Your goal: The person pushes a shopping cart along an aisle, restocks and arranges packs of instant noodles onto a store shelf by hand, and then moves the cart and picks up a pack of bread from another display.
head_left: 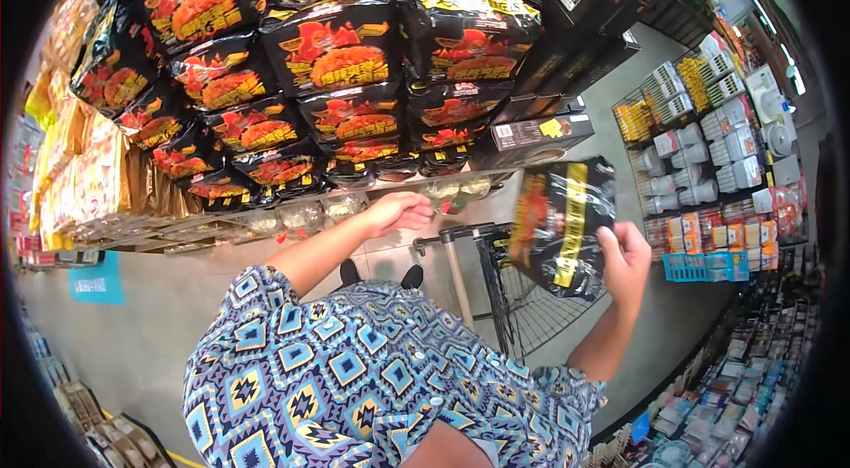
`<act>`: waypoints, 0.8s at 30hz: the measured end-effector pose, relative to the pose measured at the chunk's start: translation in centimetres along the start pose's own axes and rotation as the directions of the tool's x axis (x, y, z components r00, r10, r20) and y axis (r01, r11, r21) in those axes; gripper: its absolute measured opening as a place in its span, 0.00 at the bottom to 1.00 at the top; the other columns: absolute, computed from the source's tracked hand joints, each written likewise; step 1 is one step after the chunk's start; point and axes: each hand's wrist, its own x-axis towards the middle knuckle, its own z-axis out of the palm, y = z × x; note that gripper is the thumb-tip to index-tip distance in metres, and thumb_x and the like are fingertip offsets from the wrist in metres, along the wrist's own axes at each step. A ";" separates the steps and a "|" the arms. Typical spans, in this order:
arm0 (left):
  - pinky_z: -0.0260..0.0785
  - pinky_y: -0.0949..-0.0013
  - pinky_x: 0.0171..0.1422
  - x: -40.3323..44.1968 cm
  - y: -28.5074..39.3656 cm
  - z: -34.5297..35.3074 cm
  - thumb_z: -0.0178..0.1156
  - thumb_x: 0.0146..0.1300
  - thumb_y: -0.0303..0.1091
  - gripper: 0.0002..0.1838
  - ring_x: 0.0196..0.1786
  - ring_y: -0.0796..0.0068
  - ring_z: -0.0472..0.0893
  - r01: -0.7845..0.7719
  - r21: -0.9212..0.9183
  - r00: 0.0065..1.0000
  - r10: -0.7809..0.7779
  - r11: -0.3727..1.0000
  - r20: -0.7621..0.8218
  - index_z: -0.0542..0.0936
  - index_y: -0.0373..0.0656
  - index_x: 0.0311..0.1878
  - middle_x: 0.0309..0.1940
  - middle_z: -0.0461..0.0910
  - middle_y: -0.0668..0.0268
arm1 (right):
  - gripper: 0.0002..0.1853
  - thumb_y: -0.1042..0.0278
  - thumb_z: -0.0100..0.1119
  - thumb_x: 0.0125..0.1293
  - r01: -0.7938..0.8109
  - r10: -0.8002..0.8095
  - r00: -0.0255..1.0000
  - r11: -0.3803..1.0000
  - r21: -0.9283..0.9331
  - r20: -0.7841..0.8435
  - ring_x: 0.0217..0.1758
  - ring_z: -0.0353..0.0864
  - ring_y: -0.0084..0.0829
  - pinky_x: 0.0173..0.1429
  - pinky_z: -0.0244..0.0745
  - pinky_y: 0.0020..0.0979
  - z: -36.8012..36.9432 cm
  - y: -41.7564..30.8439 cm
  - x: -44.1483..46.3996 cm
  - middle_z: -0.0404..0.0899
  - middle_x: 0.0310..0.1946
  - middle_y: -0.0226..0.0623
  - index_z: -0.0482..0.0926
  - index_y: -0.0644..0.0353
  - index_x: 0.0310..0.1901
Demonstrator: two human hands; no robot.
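Black noodle packs (336, 52) with red and yellow print are stacked in rows on the shelf in front of me. My right hand (626, 260) grips the right edge of one black pack (564, 224) with a yellow stripe, tilted above the shopping cart (540, 313). The thumb lies on the pack's near face, and the other fingers are partly hidden. My left hand (400, 213) hovers just below the shelf edge, fingers loosely spread, holding nothing.
Black boxes (540, 133) stand right of the packs. Gold-wrapped packages (97, 171) fill the shelf's left end. At the far right is a rack (708, 131) of hanging goods with a blue basket (706, 267). The cart's handle (456, 278) is beside my body.
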 end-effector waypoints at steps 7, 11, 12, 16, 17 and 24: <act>0.71 0.58 0.67 -0.9 -2.8 -1.7 0.42 0.78 0.49 0.28 0.63 0.62 0.77 0.250 -0.609 0.742 0.255 0.753 0.620 0.68 0.36 0.68 0.64 0.74 0.52 | 0.10 0.68 0.67 0.64 0.229 -0.280 0.919 0.952 0.201 0.279 0.25 0.73 0.24 0.31 0.69 0.30 12.3 -10.6 0.6 0.75 0.22 0.35 0.79 0.65 0.32; 0.68 0.61 0.71 -1.2 -2.5 -1.0 0.42 0.78 0.49 0.28 0.68 0.64 0.73 0.256 -0.570 0.697 0.259 0.781 0.669 0.66 0.38 0.71 0.68 0.71 0.55 | 0.11 0.68 0.67 0.64 0.296 -0.389 0.857 0.909 0.294 0.338 0.26 0.73 0.24 0.32 0.69 0.30 18.1 -13.0 0.1 0.75 0.23 0.35 0.78 0.65 0.31; 0.68 0.61 0.70 -1.9 -2.4 -1.0 0.43 0.78 0.49 0.28 0.67 0.65 0.73 0.203 -0.549 0.770 0.215 0.811 0.601 0.66 0.39 0.72 0.68 0.71 0.56 | 0.10 0.68 0.67 0.64 0.314 -0.397 0.843 0.911 0.267 0.363 0.25 0.73 0.24 0.32 0.69 0.30 19.0 -13.4 0.1 0.75 0.22 0.36 0.78 0.65 0.31; 0.69 0.63 0.69 -6.3 -0.6 -2.2 0.45 0.78 0.49 0.28 0.65 0.67 0.75 -0.070 -0.438 0.980 0.144 0.896 0.137 0.65 0.40 0.72 0.65 0.73 0.59 | 0.10 0.68 0.66 0.65 0.151 -0.265 0.867 0.947 0.285 0.423 0.29 0.69 0.15 0.32 0.68 0.25 21.3 -13.5 1.6 0.75 0.24 0.26 0.78 0.65 0.31; 0.69 0.63 0.69 -7.5 -0.2 -2.4 0.46 0.78 0.49 0.28 0.64 0.67 0.75 -0.131 -0.399 0.990 0.139 0.908 -0.009 0.65 0.40 0.72 0.65 0.74 0.59 | 0.10 0.69 0.66 0.66 0.144 -0.236 0.867 0.962 0.231 0.439 0.30 0.69 0.14 0.33 0.68 0.24 21.5 -13.1 2.2 0.75 0.24 0.25 0.78 0.65 0.32; 0.64 0.55 0.76 -10.8 6.6 2.3 0.37 0.81 0.47 0.27 0.69 0.61 0.72 -0.148 -0.719 0.881 0.421 0.679 0.215 0.64 0.42 0.74 0.71 0.70 0.59 | 0.11 0.66 0.65 0.67 0.112 -0.168 0.913 0.980 0.167 0.371 0.27 0.70 0.16 0.33 0.70 0.25 21.8 -11.1 4.1 0.76 0.24 0.29 0.78 0.66 0.35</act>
